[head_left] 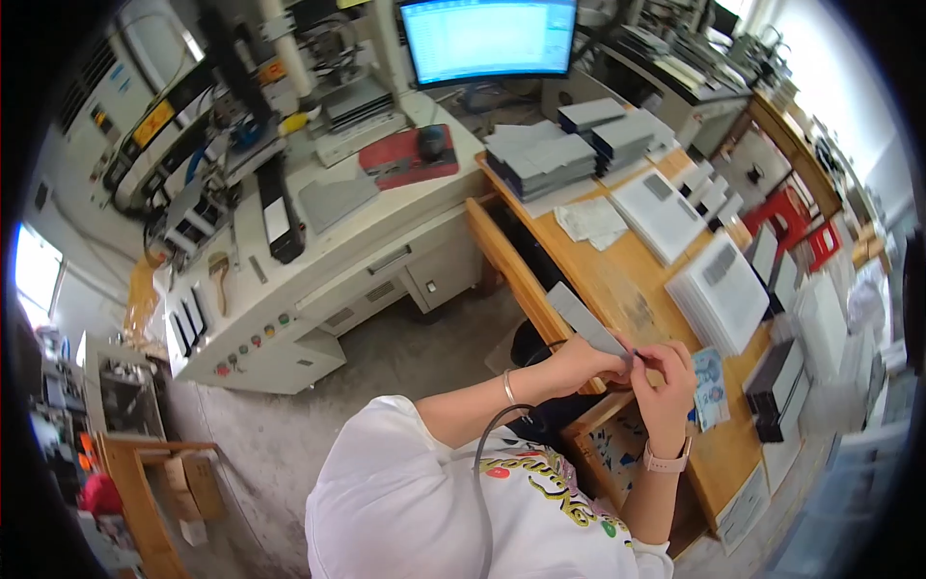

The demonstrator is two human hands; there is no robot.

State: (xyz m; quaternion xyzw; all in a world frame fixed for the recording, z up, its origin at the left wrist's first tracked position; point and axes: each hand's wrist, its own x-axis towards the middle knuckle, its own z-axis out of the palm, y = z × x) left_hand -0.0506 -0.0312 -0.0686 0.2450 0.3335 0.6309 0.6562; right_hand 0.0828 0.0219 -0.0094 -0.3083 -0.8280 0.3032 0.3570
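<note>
My left hand (585,364), with a bracelet at its wrist, grips the near end of a flat grey rectangular panel (583,316). The panel slants away over the front edge of the wooden table (627,287). My right hand (667,379), below which a pink watch band shows, is pinched together right beside that same end. A small dark bit shows at its fingertips; what it is, I cannot make out. Just right of my right hand, a bluish printed sheet (711,389) lies on the table.
Stacks of grey panels (540,159) stand at the table's far end, near a crumpled white cloth (590,223). White stacked sheets (719,293) lie to the right. Below my hands, an open drawer (610,452) holds dark scraps. A white machine bench (328,261) stands left, beneath a lit monitor (490,41).
</note>
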